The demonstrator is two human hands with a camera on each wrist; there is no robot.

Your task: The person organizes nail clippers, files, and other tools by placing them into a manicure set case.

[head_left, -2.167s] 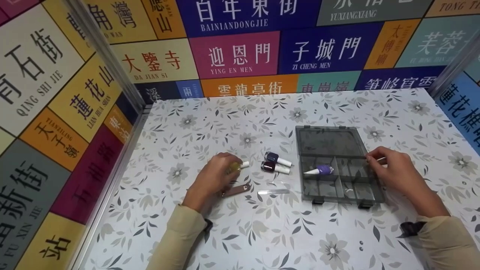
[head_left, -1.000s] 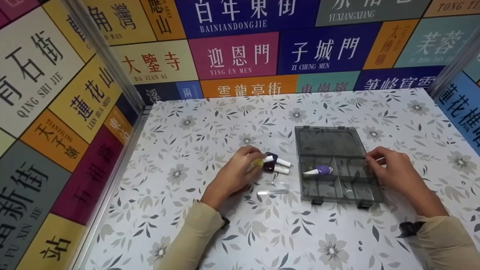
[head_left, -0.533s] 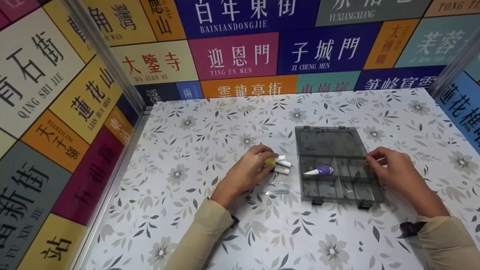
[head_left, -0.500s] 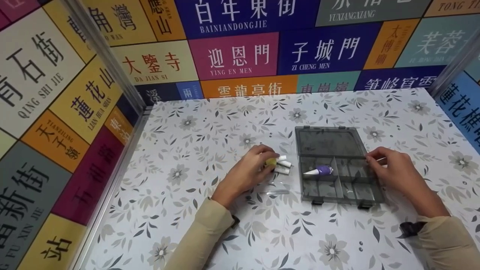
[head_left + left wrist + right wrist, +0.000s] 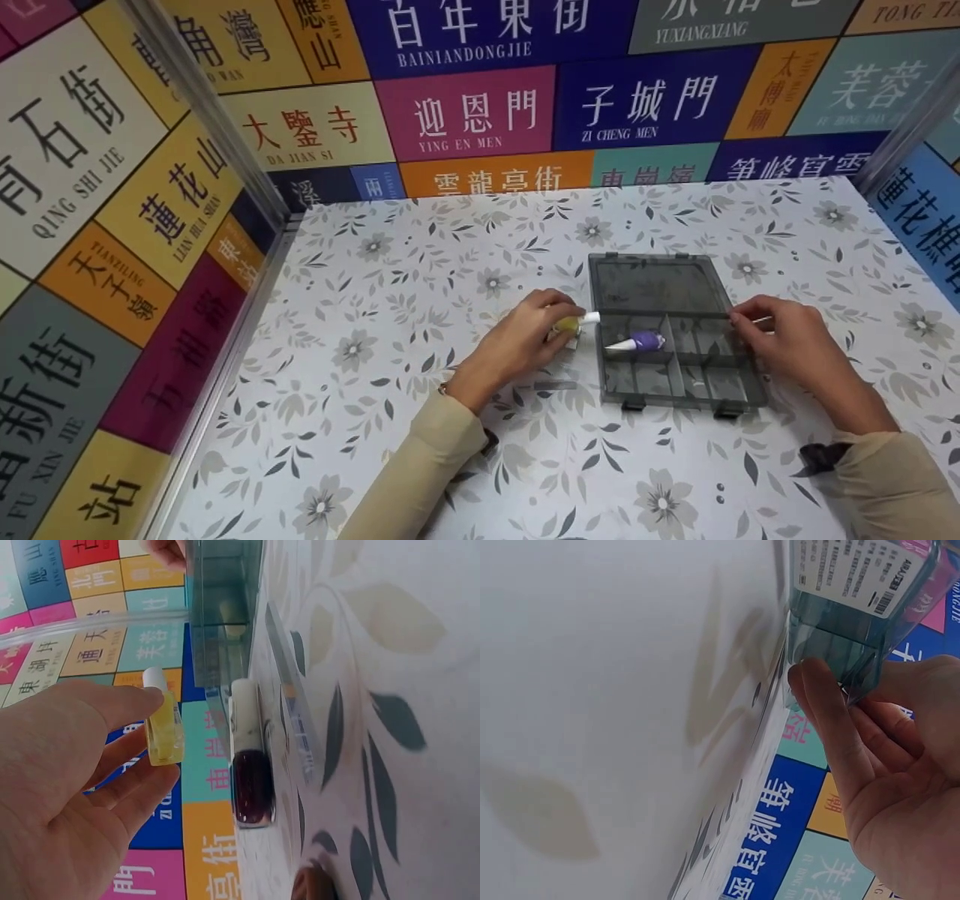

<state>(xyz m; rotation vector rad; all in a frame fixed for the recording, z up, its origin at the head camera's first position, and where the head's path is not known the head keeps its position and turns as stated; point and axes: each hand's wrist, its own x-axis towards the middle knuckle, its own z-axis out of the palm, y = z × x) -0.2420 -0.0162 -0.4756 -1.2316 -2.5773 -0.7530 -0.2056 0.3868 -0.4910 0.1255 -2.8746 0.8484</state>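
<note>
My left hand [image 5: 517,334] pinches a nail polish bottle [image 5: 165,731] with yellow contents and a white cap, above the table just left of a grey see-through compartment box [image 5: 686,401]. The white cap reaches the box's left edge in the head view. Beneath that hand lies a dark red nail polish bottle [image 5: 253,784], largely hidden from the head camera. My right hand [image 5: 787,334] grips the box's right side, with fingertips at its wall in the right wrist view. A purple nail polish bottle [image 5: 646,341] with a white cap lies in the box's upper left compartment.
The box lid [image 5: 660,283] lies folded back toward the wall. A flat clear strip [image 5: 296,701] lies near the dark red bottle. A brown object [image 5: 311,883] shows at the left wrist view's bottom edge. Sign-patterned walls [image 5: 465,112] border the flowered tabletop [image 5: 420,255].
My left hand has carried the yellow bottle rightward from the table's left part, passing over the dark bottles to the box's left edge. My right hand stays at the box.
</note>
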